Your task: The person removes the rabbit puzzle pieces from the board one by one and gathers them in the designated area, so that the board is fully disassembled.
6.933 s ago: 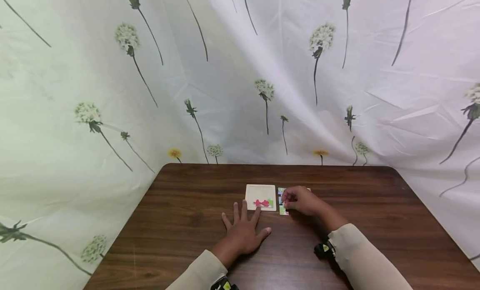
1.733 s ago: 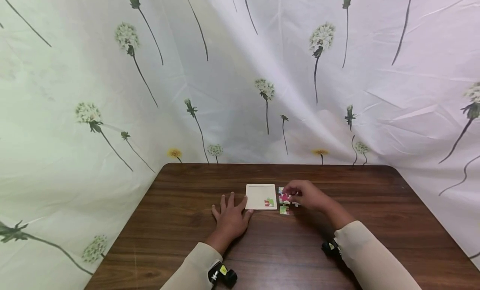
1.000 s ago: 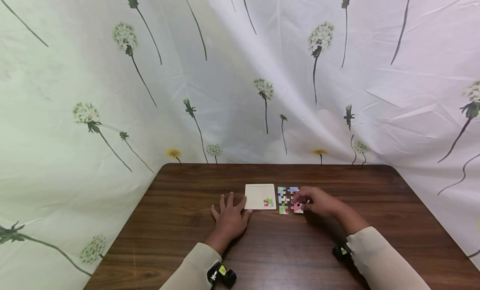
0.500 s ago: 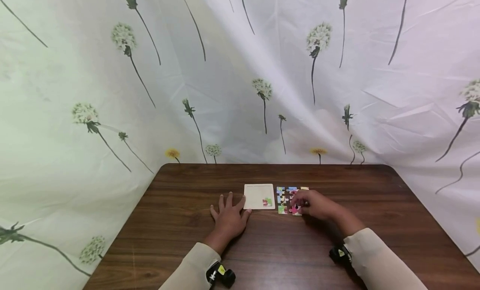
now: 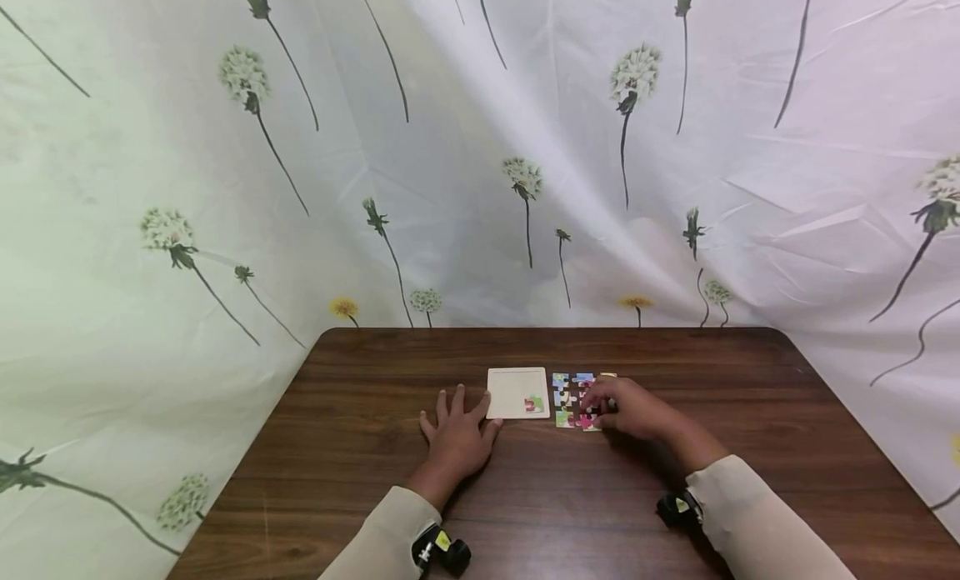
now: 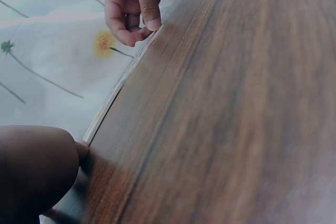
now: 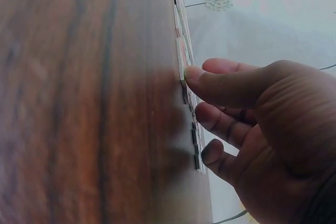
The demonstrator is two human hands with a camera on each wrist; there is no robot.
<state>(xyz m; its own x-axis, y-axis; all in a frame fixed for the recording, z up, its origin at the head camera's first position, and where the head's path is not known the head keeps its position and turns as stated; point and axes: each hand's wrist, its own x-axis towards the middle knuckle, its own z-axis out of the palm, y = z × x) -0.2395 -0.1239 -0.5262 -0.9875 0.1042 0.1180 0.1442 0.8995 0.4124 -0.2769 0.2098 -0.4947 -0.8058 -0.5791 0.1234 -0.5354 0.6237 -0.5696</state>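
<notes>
My left hand (image 5: 457,438) lies spread on the table, its thumb and index fingertip at the left edge and lower-left corner of a square wooden puzzle tray (image 5: 510,388). One green-and-red jigsaw piece (image 5: 534,405) sits in the tray's lower-right corner. Right of the tray, my right hand (image 5: 630,409) bends over rows of loose jigsaw pieces (image 5: 561,397). Its thumb and index finger pinch a pink jigsaw piece (image 5: 587,422) in the nearest row. In the right wrist view the thumb (image 7: 210,82) touches a piece's edge. My palm hides some pieces.
The dark wood-grain table (image 5: 525,497) carries everything. Behind it hangs a pale cloth (image 5: 450,147) printed with dandelions. Wrist-worn cameras are strapped at both sleeves, the left one (image 5: 442,553) close to the tabletop.
Earlier the pink piece lay in the tray; it is now among the loose pieces, shifted slightly left over the last second. My left hand drew back from inside the tray to its left edge.
</notes>
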